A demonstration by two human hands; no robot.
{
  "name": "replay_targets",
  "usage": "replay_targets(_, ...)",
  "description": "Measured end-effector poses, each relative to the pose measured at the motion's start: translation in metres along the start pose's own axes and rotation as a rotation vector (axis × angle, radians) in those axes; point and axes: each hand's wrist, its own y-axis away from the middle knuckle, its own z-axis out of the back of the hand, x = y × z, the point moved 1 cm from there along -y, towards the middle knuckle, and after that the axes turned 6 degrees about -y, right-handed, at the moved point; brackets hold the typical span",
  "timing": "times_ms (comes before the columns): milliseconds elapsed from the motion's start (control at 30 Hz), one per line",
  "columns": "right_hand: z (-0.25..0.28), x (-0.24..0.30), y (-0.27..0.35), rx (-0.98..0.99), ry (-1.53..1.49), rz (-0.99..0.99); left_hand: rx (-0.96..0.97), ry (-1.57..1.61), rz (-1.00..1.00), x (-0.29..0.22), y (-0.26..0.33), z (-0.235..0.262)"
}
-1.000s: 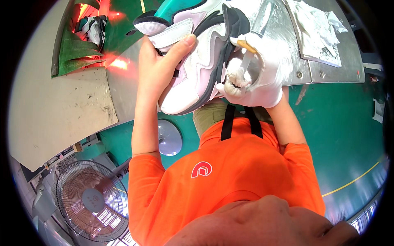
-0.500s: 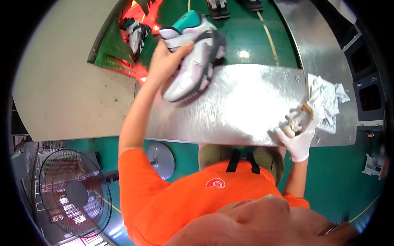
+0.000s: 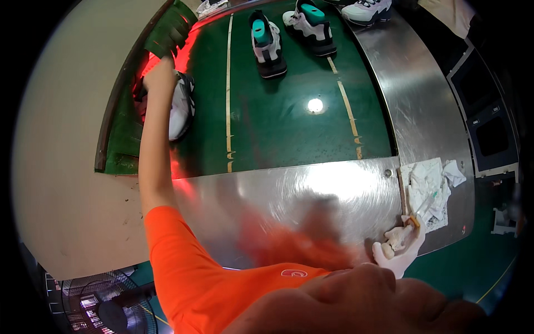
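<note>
Left hand (image 3: 159, 77) 10 o'clock, at white shoe (image 3: 179, 116) | fingers hidden, grip unclear | gloved right hand (image 3: 405, 249) 4 o'clock, curled, hold unclear

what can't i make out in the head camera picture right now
All in the head view:
White-and-black sneaker at left: partly hidden behind the bare left hand.
Left hand: fingertips hidden behind the hand itself, so its grip is unclear.
Small off-white wad in the white-gloved right hand: too small to identify.
Dark round wire fan: cut off by the lower edge.
</note>
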Motion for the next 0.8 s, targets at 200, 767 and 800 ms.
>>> replay_targets(200, -0.003, 0.006, 0.0, -0.025, -0.078, -0.159, 0.166, 0.729, -0.118, -0.205, -0.081, 0.082)
replay_targets(767, -0.015, 0.014, -0.015, -0.044, -0.197, 0.04, -0.785, 0.518, -0.902, -0.096, 0.295, 0.112)
replay_targets(800, -0.013, 0.019, -0.014, 0.0, -0.23, 0.0, -0.76, 0.488, -0.945, -0.085, 0.323, 0.116)
